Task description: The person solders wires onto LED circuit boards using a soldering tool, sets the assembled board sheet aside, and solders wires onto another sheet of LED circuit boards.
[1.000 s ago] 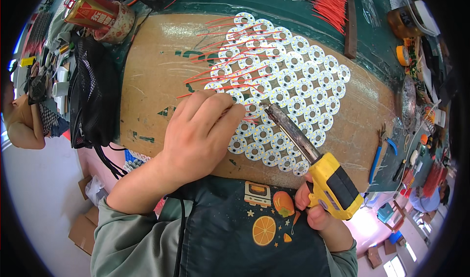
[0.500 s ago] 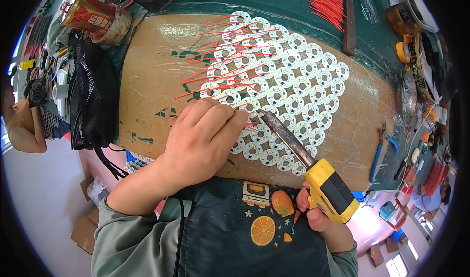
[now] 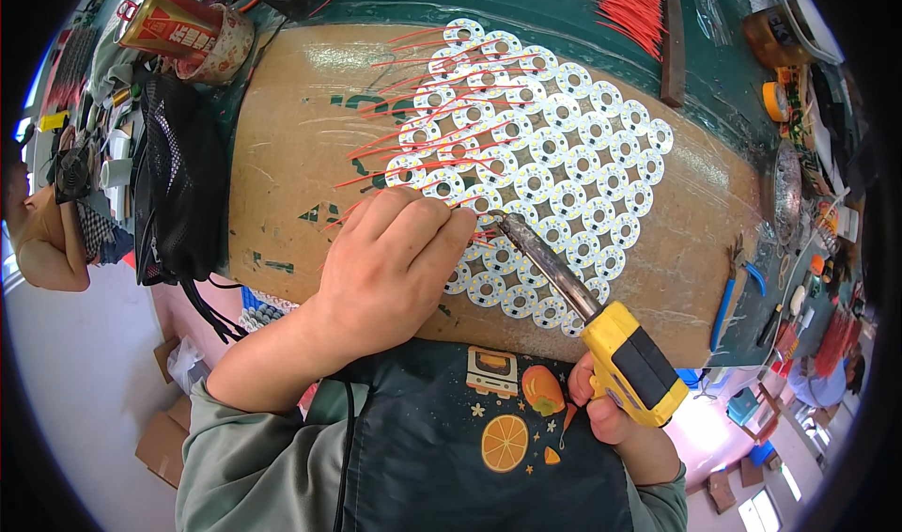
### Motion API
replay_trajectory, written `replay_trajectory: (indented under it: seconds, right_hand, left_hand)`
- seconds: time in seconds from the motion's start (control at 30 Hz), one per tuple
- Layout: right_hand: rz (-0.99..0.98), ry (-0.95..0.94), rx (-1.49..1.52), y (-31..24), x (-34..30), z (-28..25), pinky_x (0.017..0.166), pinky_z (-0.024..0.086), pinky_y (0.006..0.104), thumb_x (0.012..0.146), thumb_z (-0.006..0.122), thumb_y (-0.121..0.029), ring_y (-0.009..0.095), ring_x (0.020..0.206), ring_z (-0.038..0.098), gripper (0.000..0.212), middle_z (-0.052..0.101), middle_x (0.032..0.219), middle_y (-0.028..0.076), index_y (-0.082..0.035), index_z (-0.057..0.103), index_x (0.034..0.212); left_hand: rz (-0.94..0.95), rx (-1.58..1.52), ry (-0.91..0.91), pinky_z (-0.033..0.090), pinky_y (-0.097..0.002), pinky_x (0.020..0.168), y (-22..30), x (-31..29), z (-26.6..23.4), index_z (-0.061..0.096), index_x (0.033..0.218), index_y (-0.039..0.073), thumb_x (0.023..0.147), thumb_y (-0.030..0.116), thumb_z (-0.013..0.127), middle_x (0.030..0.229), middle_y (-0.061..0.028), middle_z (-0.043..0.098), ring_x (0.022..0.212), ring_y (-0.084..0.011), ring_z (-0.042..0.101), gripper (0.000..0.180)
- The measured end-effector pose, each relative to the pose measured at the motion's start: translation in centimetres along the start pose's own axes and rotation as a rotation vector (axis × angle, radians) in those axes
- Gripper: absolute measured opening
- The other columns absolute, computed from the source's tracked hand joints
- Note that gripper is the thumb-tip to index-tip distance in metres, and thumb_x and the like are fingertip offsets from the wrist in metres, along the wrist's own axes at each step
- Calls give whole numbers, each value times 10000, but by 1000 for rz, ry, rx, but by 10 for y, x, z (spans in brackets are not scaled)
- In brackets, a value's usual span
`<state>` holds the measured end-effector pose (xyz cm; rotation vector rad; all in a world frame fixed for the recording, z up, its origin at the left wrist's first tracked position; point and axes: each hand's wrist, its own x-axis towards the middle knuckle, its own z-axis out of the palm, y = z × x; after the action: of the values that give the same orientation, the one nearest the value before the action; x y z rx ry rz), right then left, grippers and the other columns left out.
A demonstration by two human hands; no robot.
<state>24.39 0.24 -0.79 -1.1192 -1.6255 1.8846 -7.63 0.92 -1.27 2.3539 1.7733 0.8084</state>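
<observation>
Round white LED boards (image 3: 583, 164) lie joined in rows on a brown board, and thin red wires (image 3: 376, 147) stretch leftward from those on the left side. Over the lower left of the boards, my left hand (image 3: 385, 273) is closed in a pinch, with red wire at its fingertips; the exact grip is partly hidden by the fingers. My right hand (image 3: 606, 405) grips a yellow and black soldering gun (image 3: 639, 363) from below. The gun's dark metal tip points up and left, at a LED board beside my left fingertips.
The brown board (image 3: 291, 156) rests on a green table. A black mesh bag (image 3: 183, 184) lies left, near a cup holding a red-gold can (image 3: 174, 29). More red wires (image 3: 631, 15) lie beyond a dark bar (image 3: 673, 48). Blue-handled pliers (image 3: 723, 311) lie right. Another person (image 3: 52, 241) sits far left.
</observation>
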Motion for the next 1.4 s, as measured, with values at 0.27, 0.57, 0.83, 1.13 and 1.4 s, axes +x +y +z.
replay_trajectory:
  seconds: [0.27, 0.57, 0.83, 1.13, 1.4]
  right_hand:
    - [11, -9, 80, -1, 2, -1, 551, 462, 324, 826, 752, -258, 223, 629, 602, 215, 604, 715, 39, -86, 623, 821]
    - [173, -40, 334, -2, -5, -2, 611, 427, 287, 769, 832, -455, 148, 694, 503, 832, 482, 781, 4, -68, 444, 1396]
    - [159, -52, 338, -2, -4, -1, 609, 423, 286, 779, 819, -477, 146, 686, 494, 830, 475, 783, 0, -65, 442, 1394]
    - [138, -95, 255, 3, -11, -5, 640, 426, 291, 818, 786, -479, 142, 723, 488, 823, 471, 826, 2, -61, 404, 1415]
    - [68, -37, 153, -8, 3, 1, 542, 433, 304, 832, 777, -302, 170, 622, 571, 274, 595, 728, 25, -83, 613, 807]
  left_hand:
    - [-8, 9, -2, 514, -343, 725, 1, 0, 0, 690, 1014, -3, 641, -32, 710, 901, -72, 575, 809, -241, 601, 374]
    - [-24, 16, -20, 515, -353, 730, 3, 3, -9, 692, 1043, 7, 634, -20, 718, 915, -64, 606, 825, -242, 615, 411]
    - [-205, -118, -7, 477, -334, 670, 11, 6, -38, 652, 1165, 21, 766, -23, 714, 930, -57, 692, 742, -234, 630, 406]
    - [-139, -74, 61, 479, -351, 738, 10, 0, -33, 697, 980, 55, 681, -24, 710, 922, -53, 640, 821, -241, 611, 310]
    - [-111, -145, 0, 488, -340, 664, 4, -17, -17, 709, 981, 21, 677, -65, 742, 856, -68, 613, 754, -229, 599, 318]
